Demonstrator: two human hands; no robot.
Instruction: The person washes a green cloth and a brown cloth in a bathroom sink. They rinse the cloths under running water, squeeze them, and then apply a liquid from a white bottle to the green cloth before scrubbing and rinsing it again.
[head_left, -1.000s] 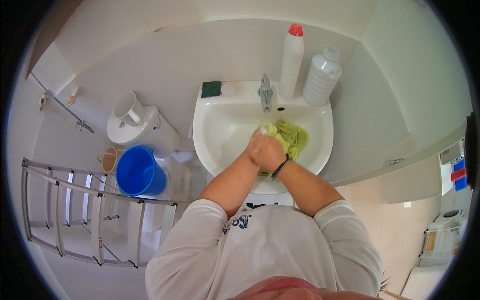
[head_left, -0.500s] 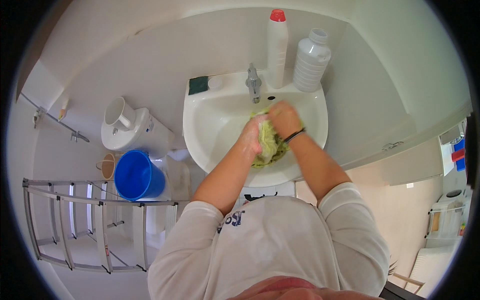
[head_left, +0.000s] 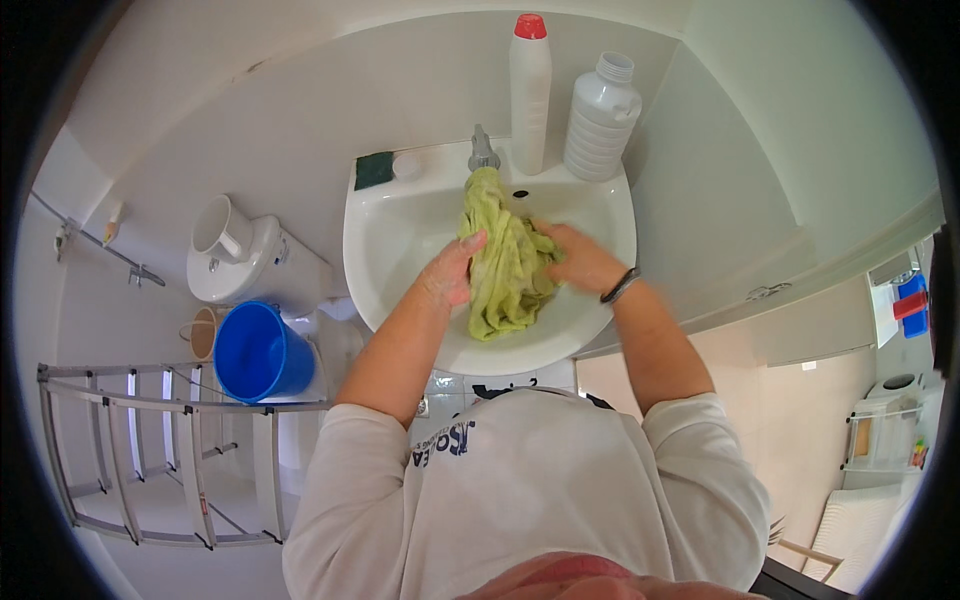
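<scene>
A wet yellow-green cloth (head_left: 505,275) hangs loosely bunched over the basin of a white sink (head_left: 390,240). Its upper end reaches the chrome tap (head_left: 482,150) and hides the spout. My left hand (head_left: 455,268) holds the cloth by its left side, thumb on top and suds on the skin. At the opposite edge, my right hand (head_left: 582,258), slightly blurred and with a dark band at the wrist, grips the fabric; part of its fingers is hidden in the folds.
A white bottle with a red cap (head_left: 531,95) and a ribbed white bottle (head_left: 601,120) stand on the sink's back right. A dark green scouring pad (head_left: 374,170) lies back left. Leftward are a toilet tank (head_left: 270,265), a blue bucket (head_left: 262,352) and a metal ladder (head_left: 190,450).
The cloth, earlier bunched between my hands, is now spread longer, with its top up at the tap. My right hand has moved down and outward, and my hands are farther apart.
</scene>
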